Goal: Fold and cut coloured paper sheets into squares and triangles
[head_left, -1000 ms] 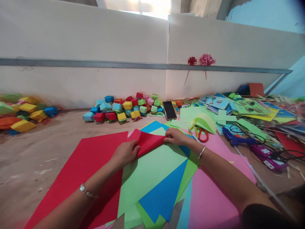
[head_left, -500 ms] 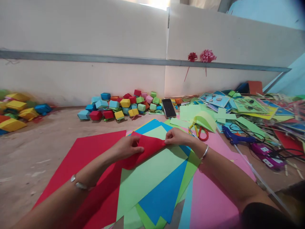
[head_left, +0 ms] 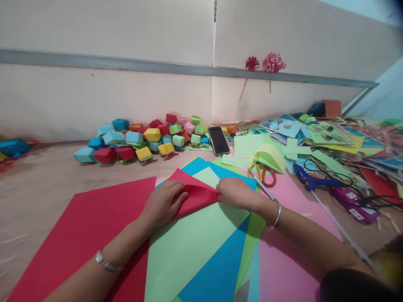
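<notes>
A red sheet of paper is partly folded over, with a raised fold between my hands. At its right corner, my right hand pinches the paper with closed fingers. My left hand curls on the left part of the same sheet, gripping it; some fingertips are hidden. Below the fold lies a light green sheet, on top of a blue sheet. A larger red sheet spreads under my left forearm. Scissors with yellow and red handles lie beyond my right wrist.
Several coloured paper boxes sit along the wall, beside a phone. To the right are a blue glue gun, a purple power strip with cables, and piled cards. Pink paper lies under my right forearm.
The view has shifted, with more of the tabletop showing and the boxes further left. The red fold now stands up with a peak between my hands; both hands stay on the paper.
</notes>
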The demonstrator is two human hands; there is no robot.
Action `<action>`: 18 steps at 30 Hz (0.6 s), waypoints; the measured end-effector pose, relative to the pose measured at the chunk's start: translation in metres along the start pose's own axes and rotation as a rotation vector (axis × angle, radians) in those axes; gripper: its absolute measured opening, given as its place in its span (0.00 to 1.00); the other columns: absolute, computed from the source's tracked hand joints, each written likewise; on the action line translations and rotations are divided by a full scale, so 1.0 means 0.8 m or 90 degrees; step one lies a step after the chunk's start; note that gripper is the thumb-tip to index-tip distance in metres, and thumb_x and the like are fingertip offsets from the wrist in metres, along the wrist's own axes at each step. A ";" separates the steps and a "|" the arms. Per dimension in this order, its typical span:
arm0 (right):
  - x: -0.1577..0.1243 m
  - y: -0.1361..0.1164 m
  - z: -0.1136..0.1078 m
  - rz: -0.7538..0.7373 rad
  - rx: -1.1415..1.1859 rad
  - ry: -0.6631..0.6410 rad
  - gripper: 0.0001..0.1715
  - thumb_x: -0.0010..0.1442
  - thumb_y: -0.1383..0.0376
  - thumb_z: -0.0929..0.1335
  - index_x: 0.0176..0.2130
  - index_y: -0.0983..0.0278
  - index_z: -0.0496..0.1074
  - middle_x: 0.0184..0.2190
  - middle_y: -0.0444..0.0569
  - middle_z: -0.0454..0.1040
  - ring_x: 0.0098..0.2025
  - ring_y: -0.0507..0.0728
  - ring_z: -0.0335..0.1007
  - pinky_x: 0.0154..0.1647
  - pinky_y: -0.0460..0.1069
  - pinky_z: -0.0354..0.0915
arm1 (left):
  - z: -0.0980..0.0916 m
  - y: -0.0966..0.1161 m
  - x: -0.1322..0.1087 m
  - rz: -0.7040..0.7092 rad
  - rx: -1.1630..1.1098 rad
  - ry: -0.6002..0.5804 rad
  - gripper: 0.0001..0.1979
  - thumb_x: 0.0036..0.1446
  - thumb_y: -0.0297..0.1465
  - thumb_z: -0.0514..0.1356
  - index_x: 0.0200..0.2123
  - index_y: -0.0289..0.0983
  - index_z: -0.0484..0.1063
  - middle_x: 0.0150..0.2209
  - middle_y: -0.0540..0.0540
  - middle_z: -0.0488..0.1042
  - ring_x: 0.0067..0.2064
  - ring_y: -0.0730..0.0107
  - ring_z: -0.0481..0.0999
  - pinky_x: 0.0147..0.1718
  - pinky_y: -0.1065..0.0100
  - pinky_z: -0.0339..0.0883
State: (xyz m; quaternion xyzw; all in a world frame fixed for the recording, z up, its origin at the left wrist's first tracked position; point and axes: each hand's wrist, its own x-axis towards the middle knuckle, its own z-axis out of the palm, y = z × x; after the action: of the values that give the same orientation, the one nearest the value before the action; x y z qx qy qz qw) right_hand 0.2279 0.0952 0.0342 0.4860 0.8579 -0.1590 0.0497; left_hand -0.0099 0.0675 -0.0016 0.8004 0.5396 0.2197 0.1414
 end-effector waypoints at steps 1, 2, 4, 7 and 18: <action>-0.001 -0.003 0.000 0.000 -0.022 -0.003 0.05 0.55 0.73 0.70 0.29 0.68 0.79 0.36 0.60 0.79 0.34 0.60 0.74 0.28 0.49 0.56 | 0.000 0.001 -0.002 -0.020 0.038 -0.004 0.16 0.60 0.42 0.49 0.28 0.40 0.69 0.31 0.40 0.76 0.35 0.57 0.73 0.31 0.63 0.60; -0.002 -0.006 -0.001 -0.006 -0.048 -0.010 0.05 0.56 0.72 0.70 0.30 0.68 0.79 0.37 0.60 0.79 0.34 0.60 0.74 0.28 0.49 0.55 | 0.001 0.003 -0.004 -0.047 0.075 -0.009 0.16 0.61 0.43 0.49 0.28 0.41 0.68 0.28 0.42 0.75 0.32 0.58 0.72 0.28 0.64 0.56; -0.004 -0.008 -0.007 -0.017 -0.105 -0.038 0.06 0.57 0.71 0.70 0.31 0.67 0.79 0.37 0.58 0.79 0.35 0.60 0.74 0.26 0.49 0.54 | 0.001 0.011 -0.009 -0.099 0.128 -0.038 0.15 0.61 0.42 0.49 0.28 0.41 0.66 0.24 0.44 0.72 0.27 0.62 0.70 0.25 0.65 0.51; -0.008 -0.007 -0.020 -0.033 -0.142 -0.091 0.07 0.60 0.69 0.68 0.34 0.66 0.79 0.37 0.55 0.79 0.36 0.58 0.74 0.25 0.48 0.50 | -0.001 0.026 -0.016 -0.148 0.119 -0.133 0.13 0.60 0.40 0.50 0.27 0.41 0.64 0.24 0.46 0.72 0.26 0.63 0.69 0.23 0.66 0.48; -0.013 -0.001 -0.034 -0.088 -0.109 -0.179 0.09 0.63 0.69 0.65 0.36 0.66 0.76 0.38 0.51 0.77 0.36 0.54 0.70 0.27 0.47 0.48 | -0.003 0.032 -0.013 -0.045 0.067 -0.073 0.14 0.63 0.39 0.45 0.33 0.41 0.66 0.28 0.43 0.77 0.30 0.58 0.76 0.25 0.65 0.59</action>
State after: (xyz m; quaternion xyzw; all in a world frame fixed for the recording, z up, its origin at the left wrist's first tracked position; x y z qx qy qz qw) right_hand 0.2342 0.0948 0.0624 0.3925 0.8845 -0.1547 0.1992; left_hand 0.0061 0.0482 0.0103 0.7983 0.5695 0.1397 0.1374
